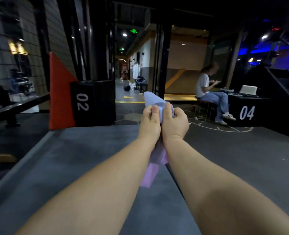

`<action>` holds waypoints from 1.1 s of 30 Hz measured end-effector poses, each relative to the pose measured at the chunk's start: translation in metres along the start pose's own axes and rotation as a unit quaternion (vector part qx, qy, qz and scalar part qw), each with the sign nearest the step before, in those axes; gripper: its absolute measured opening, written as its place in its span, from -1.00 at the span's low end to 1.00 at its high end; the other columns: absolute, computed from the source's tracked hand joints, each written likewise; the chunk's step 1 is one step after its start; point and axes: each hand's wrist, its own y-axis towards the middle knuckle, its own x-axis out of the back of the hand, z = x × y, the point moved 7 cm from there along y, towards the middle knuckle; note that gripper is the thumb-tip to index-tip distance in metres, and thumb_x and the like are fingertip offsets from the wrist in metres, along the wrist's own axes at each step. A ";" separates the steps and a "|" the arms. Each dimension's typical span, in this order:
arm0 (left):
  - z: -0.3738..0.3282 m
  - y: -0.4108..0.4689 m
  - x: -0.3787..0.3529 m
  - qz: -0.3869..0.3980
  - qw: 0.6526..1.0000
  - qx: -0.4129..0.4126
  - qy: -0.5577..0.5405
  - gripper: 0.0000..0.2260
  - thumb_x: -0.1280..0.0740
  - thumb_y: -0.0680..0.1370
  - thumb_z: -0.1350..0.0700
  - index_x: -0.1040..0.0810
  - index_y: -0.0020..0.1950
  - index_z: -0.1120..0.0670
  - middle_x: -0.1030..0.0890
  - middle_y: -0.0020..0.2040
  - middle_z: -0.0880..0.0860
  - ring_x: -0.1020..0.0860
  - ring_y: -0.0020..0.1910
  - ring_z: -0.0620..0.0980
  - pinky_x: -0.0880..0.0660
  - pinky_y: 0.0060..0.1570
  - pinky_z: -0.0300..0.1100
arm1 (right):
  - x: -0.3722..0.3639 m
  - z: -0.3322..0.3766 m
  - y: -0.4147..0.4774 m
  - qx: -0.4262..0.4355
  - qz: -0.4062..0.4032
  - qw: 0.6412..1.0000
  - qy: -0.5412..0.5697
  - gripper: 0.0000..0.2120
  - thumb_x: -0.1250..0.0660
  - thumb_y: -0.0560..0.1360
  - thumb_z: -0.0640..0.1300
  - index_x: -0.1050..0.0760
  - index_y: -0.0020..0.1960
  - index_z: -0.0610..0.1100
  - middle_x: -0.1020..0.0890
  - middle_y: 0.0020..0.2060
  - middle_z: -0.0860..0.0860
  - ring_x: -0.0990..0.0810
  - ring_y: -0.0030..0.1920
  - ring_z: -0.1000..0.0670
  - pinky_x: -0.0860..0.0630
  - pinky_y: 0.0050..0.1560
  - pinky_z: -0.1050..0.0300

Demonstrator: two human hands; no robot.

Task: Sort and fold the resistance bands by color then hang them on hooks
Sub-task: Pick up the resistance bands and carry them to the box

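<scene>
While one grey mat (89,167) ran forward with bare floor (242,158) open to its right edge, two numbered black boxes (82,102) stood well beyond it. Two hands were raised together above the mat: the left hand (149,121) and right hand (174,122) both clenched on one lilac band (153,100), its folded top poking above the thumbs and its tail hanging between the wrists.
</scene>
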 end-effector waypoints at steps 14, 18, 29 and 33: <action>0.165 -0.022 0.139 -0.089 0.961 0.114 0.236 -0.70 -0.10 0.62 -0.12 -0.43 0.19 0.04 -0.57 0.14 0.13 -0.52 0.13 0.15 -0.42 0.15 -0.08 | -0.105 -0.123 -0.137 -0.122 0.237 0.950 -0.163 -0.65 -0.13 0.58 0.14 -0.38 -0.26 -0.07 -0.50 -0.07 -0.07 -0.44 -0.13 -0.06 -0.35 -0.08 0.06; 0.189 -0.039 0.148 -0.095 0.910 0.153 0.373 -0.66 -0.07 0.63 -0.13 -0.39 0.26 0.05 -0.51 0.25 0.06 -0.46 0.25 0.07 -0.29 0.14 -0.15 | -0.107 -0.160 -0.151 -0.159 0.282 0.898 -0.297 -0.48 0.03 0.57 0.29 -0.52 0.14 -0.03 -0.49 0.12 -0.04 -0.46 0.16 -0.12 -0.34 0.25 -0.12; 0.197 -0.040 0.171 -0.170 0.872 0.078 0.453 -0.63 -0.23 0.42 -0.17 -0.42 -0.05 0.13 -0.53 -0.15 0.22 -0.55 -0.19 0.25 -0.52 -0.23 0.04 | -0.107 -0.173 -0.159 0.003 0.348 0.838 -0.420 -0.56 0.09 0.61 0.23 -0.10 0.48 0.26 0.01 0.56 0.10 0.08 0.55 0.02 -0.01 0.47 -0.13; 0.189 -0.036 0.169 -0.176 0.866 0.024 0.467 -0.63 -0.14 0.44 -0.19 -0.42 -0.04 0.10 -0.54 -0.10 0.18 -0.53 -0.14 0.23 -0.51 -0.13 0.04 | -0.115 -0.184 -0.170 -0.013 0.418 0.829 -0.372 -0.57 0.16 0.63 0.20 -0.03 0.49 0.32 0.12 0.55 0.20 0.23 0.54 0.09 0.15 0.51 -0.13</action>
